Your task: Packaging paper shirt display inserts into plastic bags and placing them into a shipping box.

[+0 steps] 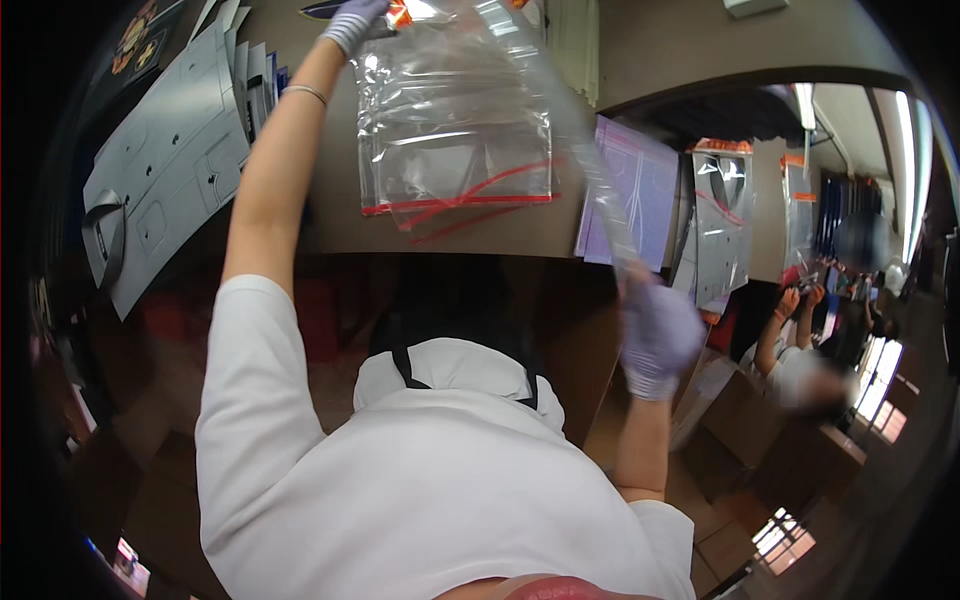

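While the gloved left hand (352, 22) pinches the top edge of a clear plastic bag (455, 130) with red lines, that bag hangs below it, over the brown work surface (640, 50). Nearer the body, the gloved right hand (657, 335) is closed on a second clear bag (600, 180), stretched up toward the first. Two bags are in hand. Grey printed sheets (165, 165) fan out at the surface's left edge.
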`<action>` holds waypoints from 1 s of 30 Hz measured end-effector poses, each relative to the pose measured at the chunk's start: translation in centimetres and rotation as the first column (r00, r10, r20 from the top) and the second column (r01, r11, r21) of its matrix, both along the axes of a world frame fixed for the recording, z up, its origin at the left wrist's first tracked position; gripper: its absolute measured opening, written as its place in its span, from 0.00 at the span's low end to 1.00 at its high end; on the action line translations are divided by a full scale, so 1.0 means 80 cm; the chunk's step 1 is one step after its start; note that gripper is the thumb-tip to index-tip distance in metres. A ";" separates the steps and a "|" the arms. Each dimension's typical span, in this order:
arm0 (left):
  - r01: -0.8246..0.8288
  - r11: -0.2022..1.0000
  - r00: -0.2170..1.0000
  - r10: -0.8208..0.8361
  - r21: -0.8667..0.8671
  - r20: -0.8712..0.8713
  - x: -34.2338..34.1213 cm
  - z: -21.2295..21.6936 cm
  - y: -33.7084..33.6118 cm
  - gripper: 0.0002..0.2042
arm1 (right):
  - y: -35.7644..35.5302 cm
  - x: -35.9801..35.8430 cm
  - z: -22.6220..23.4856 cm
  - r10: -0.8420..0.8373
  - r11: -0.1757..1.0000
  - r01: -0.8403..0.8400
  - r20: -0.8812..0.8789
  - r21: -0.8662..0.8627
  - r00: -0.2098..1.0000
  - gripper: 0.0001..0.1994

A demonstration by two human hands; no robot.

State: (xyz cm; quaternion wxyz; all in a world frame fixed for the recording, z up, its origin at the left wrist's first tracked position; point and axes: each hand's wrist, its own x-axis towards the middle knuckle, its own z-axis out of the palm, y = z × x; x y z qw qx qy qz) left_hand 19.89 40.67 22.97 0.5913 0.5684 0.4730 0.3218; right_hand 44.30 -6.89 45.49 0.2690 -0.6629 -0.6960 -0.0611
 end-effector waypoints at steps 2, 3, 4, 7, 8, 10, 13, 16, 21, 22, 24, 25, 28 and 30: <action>-0.059 0.997 0.993 0.064 0.052 -0.098 -0.015 0.042 0.009 0.14 | 0.016 -0.042 -0.052 0.121 0.990 -0.123 -0.033 -0.069 0.992 0.18; -0.107 0.981 0.930 0.040 0.165 0.367 -0.060 0.024 0.025 0.15 | 0.030 -0.069 -0.074 0.133 0.964 -0.148 -0.079 -0.222 0.988 0.16; -0.210 0.976 0.960 0.197 0.048 0.199 -0.008 0.053 0.004 0.18 | 0.034 -0.081 -0.113 0.091 0.956 -0.126 -0.140 -0.265 0.986 0.17; -0.408 0.735 0.905 0.404 0.542 0.133 -0.034 0.054 -0.020 0.11 | 0.026 -0.123 -0.227 0.125 0.886 -0.233 -0.279 -0.401 0.952 0.17; -0.371 0.757 0.928 0.326 0.538 0.182 -0.006 0.074 -0.085 0.09 | 0.010 -0.113 -0.240 0.021 0.850 -0.204 -0.358 -0.485 0.934 0.16; 0.041 0.944 0.992 -0.077 0.327 0.098 0.001 0.067 -0.175 0.09 | -0.027 -0.075 -0.264 -0.293 0.797 -0.099 -0.525 -0.596 0.799 0.10; 0.441 0.894 0.888 -0.422 0.080 -0.183 0.043 0.034 -0.321 0.09 | -0.071 0.049 -0.309 -0.910 0.403 0.087 -0.409 -0.911 -0.063 0.28; 0.719 0.664 0.576 -0.404 0.205 -0.710 0.061 0.018 -0.378 0.08 | -0.060 0.133 -0.293 -0.945 0.215 -0.020 -0.203 -0.976 -0.258 0.33; 0.809 0.530 0.475 -0.339 0.252 -0.812 0.043 -0.042 -0.375 0.08 | -0.075 0.136 -0.314 -0.915 0.228 -0.090 -0.181 -0.970 -0.361 0.29; 0.809 0.529 0.498 -0.386 0.256 -0.776 0.040 -0.046 -0.370 0.07 | -0.105 0.128 -0.317 -0.782 0.449 0.067 -0.428 -0.891 -0.453 0.26; 0.803 0.534 0.526 -0.426 0.265 -0.736 0.041 -0.054 -0.362 0.06 | -0.172 0.117 -0.326 -0.516 0.661 0.384 -0.762 -0.645 -0.392 0.20; 0.680 0.718 0.653 -0.501 0.149 -0.568 0.042 -0.061 -0.359 0.07 | -0.203 0.106 -0.327 -0.441 0.692 0.502 -0.854 -0.519 -0.275 0.17; 0.479 0.877 0.830 -0.466 -0.039 -0.307 0.059 -0.057 -0.360 0.08 | -0.221 0.026 -0.209 -0.407 0.655 0.629 -0.897 -0.418 -0.173 0.14; 0.445 0.894 0.869 -0.444 -0.044 -0.218 0.091 -0.039 -0.364 0.08 | -0.237 -0.022 -0.186 -0.470 0.618 0.703 -0.882 -0.352 -0.029 0.13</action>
